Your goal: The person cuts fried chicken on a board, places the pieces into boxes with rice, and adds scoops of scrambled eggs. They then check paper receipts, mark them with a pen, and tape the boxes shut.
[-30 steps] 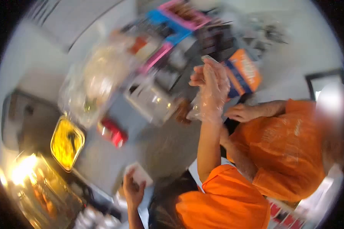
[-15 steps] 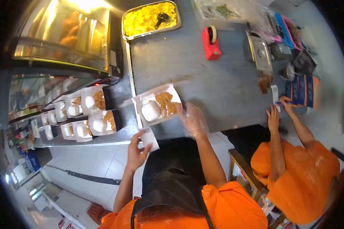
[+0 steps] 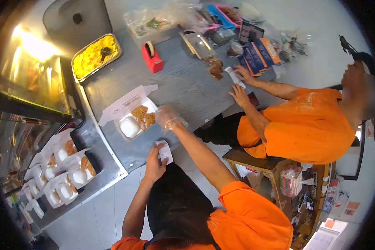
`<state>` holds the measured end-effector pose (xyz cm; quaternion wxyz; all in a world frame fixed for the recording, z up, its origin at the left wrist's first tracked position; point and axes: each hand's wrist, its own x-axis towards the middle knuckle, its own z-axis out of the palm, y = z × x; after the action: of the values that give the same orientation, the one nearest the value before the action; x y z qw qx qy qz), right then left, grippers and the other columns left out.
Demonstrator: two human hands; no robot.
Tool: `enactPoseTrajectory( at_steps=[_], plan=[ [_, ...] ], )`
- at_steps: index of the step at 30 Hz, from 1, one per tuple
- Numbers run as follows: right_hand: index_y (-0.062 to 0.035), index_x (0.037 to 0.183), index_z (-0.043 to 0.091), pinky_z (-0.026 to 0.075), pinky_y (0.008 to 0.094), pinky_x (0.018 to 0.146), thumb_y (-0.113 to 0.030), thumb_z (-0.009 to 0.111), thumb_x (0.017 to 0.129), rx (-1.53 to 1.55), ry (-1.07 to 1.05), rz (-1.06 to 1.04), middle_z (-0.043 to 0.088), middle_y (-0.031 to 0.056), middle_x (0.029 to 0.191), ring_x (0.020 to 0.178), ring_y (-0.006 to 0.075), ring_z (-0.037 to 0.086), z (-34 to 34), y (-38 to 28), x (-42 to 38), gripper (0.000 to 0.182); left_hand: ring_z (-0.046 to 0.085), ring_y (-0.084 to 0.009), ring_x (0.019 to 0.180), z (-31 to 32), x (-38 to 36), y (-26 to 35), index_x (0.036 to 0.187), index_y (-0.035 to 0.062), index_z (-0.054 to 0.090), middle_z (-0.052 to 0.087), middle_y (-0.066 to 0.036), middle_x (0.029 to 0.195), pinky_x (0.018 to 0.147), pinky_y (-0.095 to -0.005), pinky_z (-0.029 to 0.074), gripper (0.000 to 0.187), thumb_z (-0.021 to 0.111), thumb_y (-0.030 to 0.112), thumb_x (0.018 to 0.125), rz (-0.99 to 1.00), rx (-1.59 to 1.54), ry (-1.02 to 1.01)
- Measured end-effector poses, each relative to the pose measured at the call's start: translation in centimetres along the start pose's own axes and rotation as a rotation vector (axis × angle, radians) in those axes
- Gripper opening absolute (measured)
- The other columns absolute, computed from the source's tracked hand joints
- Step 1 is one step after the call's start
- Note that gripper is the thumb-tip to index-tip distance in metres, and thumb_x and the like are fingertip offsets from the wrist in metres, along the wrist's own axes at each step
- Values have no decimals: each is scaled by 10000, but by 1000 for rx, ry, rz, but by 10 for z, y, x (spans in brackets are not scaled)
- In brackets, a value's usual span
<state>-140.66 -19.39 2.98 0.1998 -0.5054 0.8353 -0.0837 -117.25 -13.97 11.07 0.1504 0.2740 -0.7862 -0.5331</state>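
Note:
My left hand (image 3: 156, 166) is closed on a small printed receipt (image 3: 165, 152), held in front of the table's edge. In a clear plastic glove, my right hand (image 3: 168, 118) reaches to the right side of an open white food box (image 3: 123, 135). The loose, blurred glove hides how its fingers lie. A rounded mound of white rice (image 3: 129, 126) fills the box's left part, with brown fried chicken (image 3: 143, 116) beside it. The box's lid (image 3: 127, 104) is folded back, with print on it.
Several filled boxes (image 3: 66, 189) line the counter at left. A yellow food tray (image 3: 96, 56), a red tape dispenser (image 3: 151, 58) and a metal container (image 3: 199, 45) stand farther back. A co-worker in orange (image 3: 304, 125) handles a white slip (image 3: 234, 77) at right.
My view has swung to the right, showing more of the co-worker and the shelves. The receipt's printed face now shows. My gloved hand remains by the box's right side.

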Motion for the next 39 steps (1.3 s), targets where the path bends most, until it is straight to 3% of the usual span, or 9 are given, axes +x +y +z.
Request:
enactPoseTrajectory(
  at_steps=[5, 10, 15, 20, 22, 28, 34, 36, 39],
  plan=[
    [8, 953, 709, 522, 521, 866, -463, 476, 1017, 216, 64, 117, 698, 257, 960, 941, 469, 657, -81, 0, -54, 530, 599, -413, 1089, 55, 29, -22, 1277, 15, 549, 569, -208, 1230, 874, -449, 548, 566, 771, -23, 758, 101, 104, 32],
    [-30, 895, 671, 527, 550, 788, -398, 558, 976, 255, 467, -77, 702, 236, 905, 862, 481, 654, -95, 50, -135, 393, 553, -451, 1110, 66, 85, -13, 1279, 5, 545, 570, -233, 1192, 988, -460, 458, 592, 780, -18, 736, 170, 150, 98],
    [-20, 951, 685, 535, 521, 739, -331, 609, 943, 557, 382, 427, 713, 224, 941, 885, 421, 682, -62, 86, -189, 321, 484, -499, 1245, 89, 137, -8, 1383, -8, 486, 481, -302, 1346, 1096, -477, 406, 631, 699, -50, 790, 159, 131, 63],
    [-29, 955, 691, 530, 523, 761, -362, 581, 965, 604, 506, 429, 710, 224, 881, 859, 444, 675, -101, 47, -159, 351, 501, -534, 1232, 100, 130, -25, 1427, 6, 456, 440, -314, 1417, 1058, -488, 443, 653, 698, 24, 821, 121, 307, 87],
    [-55, 937, 696, 533, 526, 742, -357, 578, 970, 538, 669, 203, 702, 219, 836, 822, 439, 679, -96, 39, -128, 326, 508, -548, 1225, 96, 121, -11, 1443, 13, 447, 426, -318, 1442, 1040, -495, 459, 668, 705, 66, 828, 101, 392, 93],
    [-53, 965, 746, 562, 490, 761, -390, 603, 951, 259, 196, 111, 739, 198, 917, 875, 374, 719, -120, -15, -52, 366, 581, -407, 1203, 101, 115, -27, 1397, 67, 515, 546, -222, 1396, 995, -529, 461, 596, 708, 286, 877, -51, 459, 17],
    [-88, 915, 790, 591, 415, 789, -255, 667, 883, -43, -26, -24, 767, 143, 972, 917, 286, 749, -89, -45, -12, 210, 542, -428, 1161, 129, 117, -66, 1205, 58, 594, 621, -185, 1262, 979, -531, 435, 349, 620, 288, 944, 231, 587, 229],
    [-147, 909, 786, 592, 354, 703, -459, 894, 598, -115, 4, 32, 772, 54, 919, 838, 194, 751, -80, -48, -7, 454, 536, -432, 1165, 129, 115, -61, 1181, 51, 599, 623, -187, 1245, 991, -532, 427, 325, 614, 276, 948, 249, 703, 160],
    [-147, 891, 781, 593, 356, 706, -402, 845, 695, -86, -26, 6, 768, 64, 891, 833, 209, 752, -81, -45, -9, 327, 539, -439, 1155, 125, 105, -51, 1158, 40, 609, 622, -186, 1251, 985, -546, 427, 298, 612, 255, 951, 292, 646, 241]
  ],
)
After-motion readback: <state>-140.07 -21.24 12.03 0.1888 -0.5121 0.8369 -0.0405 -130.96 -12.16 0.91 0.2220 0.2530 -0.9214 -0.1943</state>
